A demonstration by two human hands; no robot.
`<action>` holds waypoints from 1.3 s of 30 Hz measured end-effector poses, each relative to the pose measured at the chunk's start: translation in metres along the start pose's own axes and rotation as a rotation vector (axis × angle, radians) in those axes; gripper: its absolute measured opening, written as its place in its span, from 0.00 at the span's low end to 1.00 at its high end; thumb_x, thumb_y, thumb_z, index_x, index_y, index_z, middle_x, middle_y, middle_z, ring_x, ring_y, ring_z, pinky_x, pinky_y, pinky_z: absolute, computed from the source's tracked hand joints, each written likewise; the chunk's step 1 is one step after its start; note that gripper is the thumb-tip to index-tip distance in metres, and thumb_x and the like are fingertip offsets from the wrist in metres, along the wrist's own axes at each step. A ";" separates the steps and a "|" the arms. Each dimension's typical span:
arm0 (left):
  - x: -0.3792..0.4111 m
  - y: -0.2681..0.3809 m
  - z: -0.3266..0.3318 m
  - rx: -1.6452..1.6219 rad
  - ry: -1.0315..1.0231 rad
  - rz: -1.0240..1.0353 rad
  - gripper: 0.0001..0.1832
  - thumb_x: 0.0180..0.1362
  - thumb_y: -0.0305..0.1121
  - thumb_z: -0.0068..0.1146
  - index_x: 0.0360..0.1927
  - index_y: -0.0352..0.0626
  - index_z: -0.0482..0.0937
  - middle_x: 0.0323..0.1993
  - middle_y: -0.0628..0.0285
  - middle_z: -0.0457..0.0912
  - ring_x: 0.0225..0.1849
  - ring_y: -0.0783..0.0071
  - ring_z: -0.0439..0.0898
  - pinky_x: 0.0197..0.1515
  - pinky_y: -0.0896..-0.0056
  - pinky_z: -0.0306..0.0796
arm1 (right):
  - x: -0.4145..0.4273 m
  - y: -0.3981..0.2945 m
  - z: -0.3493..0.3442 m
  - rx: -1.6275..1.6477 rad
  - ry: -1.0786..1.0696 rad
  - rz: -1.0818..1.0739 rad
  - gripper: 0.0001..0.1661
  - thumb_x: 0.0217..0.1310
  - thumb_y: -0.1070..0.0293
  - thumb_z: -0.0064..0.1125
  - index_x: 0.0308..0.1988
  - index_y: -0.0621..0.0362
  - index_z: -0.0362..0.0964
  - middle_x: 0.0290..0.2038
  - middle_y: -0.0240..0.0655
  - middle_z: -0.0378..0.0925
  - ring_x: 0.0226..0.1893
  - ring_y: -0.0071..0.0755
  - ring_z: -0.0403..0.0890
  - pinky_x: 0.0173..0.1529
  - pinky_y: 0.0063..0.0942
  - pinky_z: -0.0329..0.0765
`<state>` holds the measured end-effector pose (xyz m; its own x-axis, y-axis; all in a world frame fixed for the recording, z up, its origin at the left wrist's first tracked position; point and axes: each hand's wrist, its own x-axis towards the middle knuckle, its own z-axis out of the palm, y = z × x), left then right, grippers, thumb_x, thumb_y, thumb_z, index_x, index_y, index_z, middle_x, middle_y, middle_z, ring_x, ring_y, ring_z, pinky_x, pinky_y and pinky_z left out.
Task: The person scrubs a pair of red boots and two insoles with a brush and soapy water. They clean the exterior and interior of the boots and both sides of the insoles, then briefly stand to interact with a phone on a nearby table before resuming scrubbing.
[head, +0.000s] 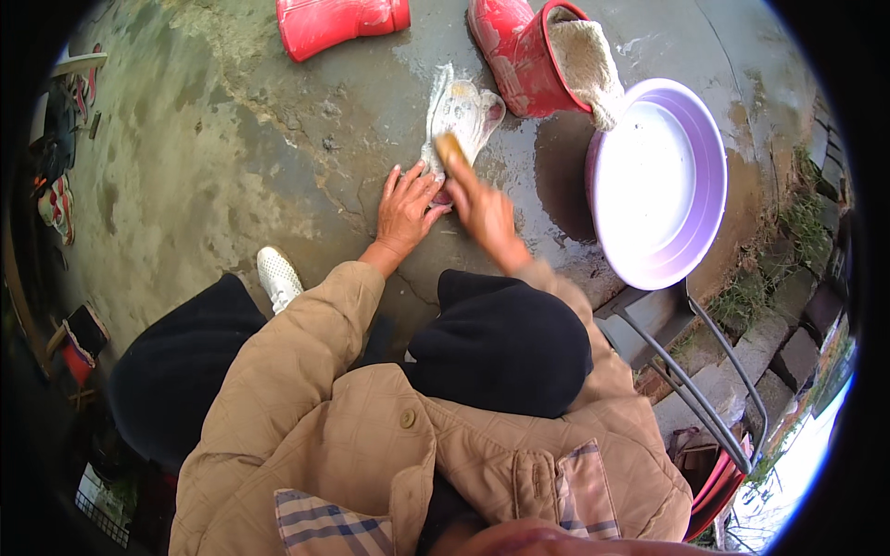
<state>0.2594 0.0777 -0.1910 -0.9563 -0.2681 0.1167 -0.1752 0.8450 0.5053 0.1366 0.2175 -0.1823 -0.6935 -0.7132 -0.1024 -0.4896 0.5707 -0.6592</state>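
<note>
My right hand [484,208] is closed around a wooden-backed brush [450,149]. The brush lies over flat white pieces that look like insoles [462,111], coated in suds on wet concrete. A reddish patch shows at their far right end and near my fingers. My left hand [409,201], fingers spread, presses down on the near end of these pieces. How many there are I cannot tell. Beyond them on the right lies a soapy red rubber boot [511,59], with a pale fleecy lining [584,59] spilling from its opening. Another red boot [341,24] is partly cut off at the top.
A purple plastic basin [706,187] with suds or pale water stands to my right. Near my right knee is a metal-framed object [695,368]. Stone blocks [793,299] and grass edge the right side. Shoes [59,208] line the left edge.
</note>
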 end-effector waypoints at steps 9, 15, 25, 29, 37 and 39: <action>0.005 0.004 -0.004 -0.009 0.002 0.008 0.26 0.49 0.44 0.74 0.52 0.46 0.85 0.54 0.67 0.82 0.68 0.64 0.72 0.72 0.45 0.60 | 0.081 0.012 -0.022 -0.093 0.118 0.143 0.28 0.71 0.53 0.57 0.68 0.32 0.66 0.28 0.53 0.82 0.28 0.62 0.84 0.33 0.56 0.78; 0.001 0.007 -0.001 -0.006 0.004 0.004 0.28 0.46 0.42 0.76 0.53 0.49 0.84 0.54 0.63 0.81 0.68 0.60 0.73 0.72 0.43 0.60 | -0.007 0.010 -0.005 0.017 0.085 0.054 0.32 0.68 0.55 0.62 0.69 0.34 0.66 0.29 0.54 0.83 0.27 0.62 0.84 0.33 0.56 0.80; 0.005 0.005 -0.002 -0.007 -0.029 0.038 0.28 0.50 0.45 0.73 0.55 0.49 0.83 0.59 0.59 0.80 0.69 0.59 0.72 0.73 0.42 0.59 | -0.027 0.004 -0.002 0.013 0.152 0.027 0.38 0.69 0.59 0.60 0.74 0.31 0.57 0.26 0.58 0.80 0.25 0.66 0.82 0.30 0.55 0.76; -0.005 0.001 -0.011 -0.041 -0.040 0.013 0.31 0.53 0.44 0.72 0.60 0.46 0.80 0.61 0.60 0.79 0.72 0.60 0.68 0.75 0.47 0.57 | 0.056 0.006 -0.010 -0.036 0.066 0.134 0.32 0.70 0.57 0.57 0.71 0.34 0.64 0.30 0.61 0.81 0.31 0.68 0.83 0.35 0.57 0.77; -0.004 -0.003 -0.011 -0.092 -0.082 0.042 0.31 0.53 0.40 0.71 0.62 0.44 0.79 0.63 0.59 0.77 0.73 0.60 0.67 0.76 0.50 0.58 | -0.023 -0.011 -0.008 0.046 -0.004 0.069 0.36 0.69 0.60 0.59 0.73 0.32 0.60 0.31 0.62 0.80 0.30 0.67 0.83 0.33 0.55 0.77; -0.009 -0.008 0.001 -0.103 -0.060 0.036 0.30 0.53 0.40 0.71 0.60 0.44 0.80 0.63 0.59 0.78 0.72 0.59 0.68 0.75 0.50 0.59 | -0.039 -0.004 -0.002 -0.036 -0.020 -0.028 0.36 0.70 0.60 0.59 0.73 0.32 0.59 0.32 0.62 0.81 0.31 0.66 0.84 0.35 0.55 0.79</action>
<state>0.2690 0.0736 -0.1973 -0.9744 -0.2073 0.0867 -0.1180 0.8007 0.5874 0.1648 0.2443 -0.1739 -0.6685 -0.7371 -0.0991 -0.5278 0.5641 -0.6350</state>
